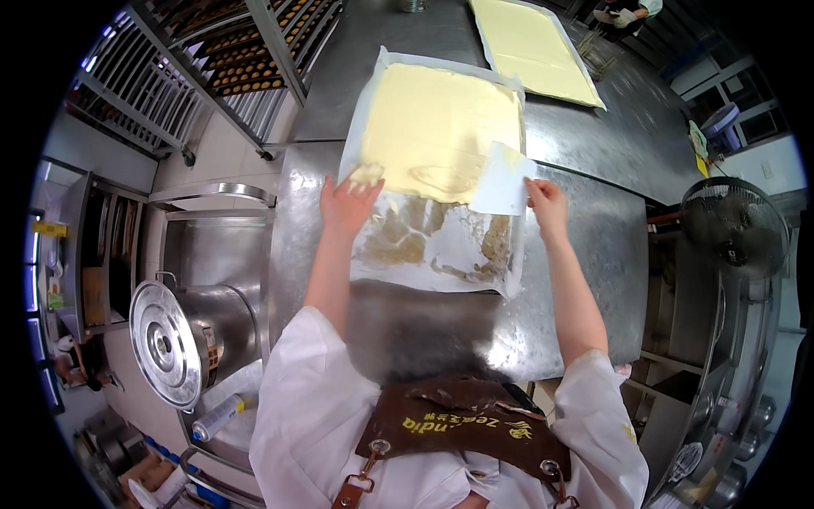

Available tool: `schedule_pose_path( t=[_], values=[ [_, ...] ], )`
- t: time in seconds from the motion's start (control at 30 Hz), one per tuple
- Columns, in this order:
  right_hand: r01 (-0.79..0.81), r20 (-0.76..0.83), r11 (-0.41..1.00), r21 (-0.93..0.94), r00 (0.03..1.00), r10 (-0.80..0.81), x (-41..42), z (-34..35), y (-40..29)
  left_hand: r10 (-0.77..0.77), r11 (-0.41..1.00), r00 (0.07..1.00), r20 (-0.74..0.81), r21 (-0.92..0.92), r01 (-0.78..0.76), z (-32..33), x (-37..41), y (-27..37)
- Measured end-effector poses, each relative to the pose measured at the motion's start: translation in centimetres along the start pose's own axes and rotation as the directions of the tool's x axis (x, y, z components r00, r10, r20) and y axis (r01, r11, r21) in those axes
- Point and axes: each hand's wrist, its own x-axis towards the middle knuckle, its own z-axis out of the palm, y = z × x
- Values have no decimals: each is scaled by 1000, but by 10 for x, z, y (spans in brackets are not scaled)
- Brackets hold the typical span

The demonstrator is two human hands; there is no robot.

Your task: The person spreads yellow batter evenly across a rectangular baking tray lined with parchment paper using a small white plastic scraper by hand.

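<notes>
A paper-lined tray [516, 273] lies on the steel table before me. Pale yellow batter or cream [439, 121] covers its far part, while the near part shows brownish, smeared paper. My left hand [350, 202] is at the layer's near left corner, fingers spread, with pale cream on the fingertips; it holds nothing that I can see. Between the thumb and fingers of my right hand [544, 200], at the tray's right side, is the edge of a flat white sheet or scraper [505, 181], smeared with cream. This piece rests across the layer's near right corner.
A second tray of pale yellow spread [537, 48] lies at the back right. Racks with trays of small round baked goods [254, 70] stand back left. A lidded steel pot [166, 345] is at left, a spray can [218, 417] near it, a fan [734, 226] at right. A person [626, 16] is far back.
</notes>
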Motion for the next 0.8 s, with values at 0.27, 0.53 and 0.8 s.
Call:
schedule_pose_path(
  t=[0.27, 0.53, 0.8],
  values=[
    [7, 140, 1000, -13, 990, -5, 25, 127, 16, 19, 995, 998, 53, -101, -13, -16, -20, 17],
    [23, 215, 985, -169, 977, 13, 21, 216, 16, 114, 974, 993, 28, -201, -106, -45, -33, 35],
    [116, 194, 959, -259, 979, -66, 36, 248, 36, 123, 973, 992, -26, -195, -126, -37, -45, 32]
  ],
)
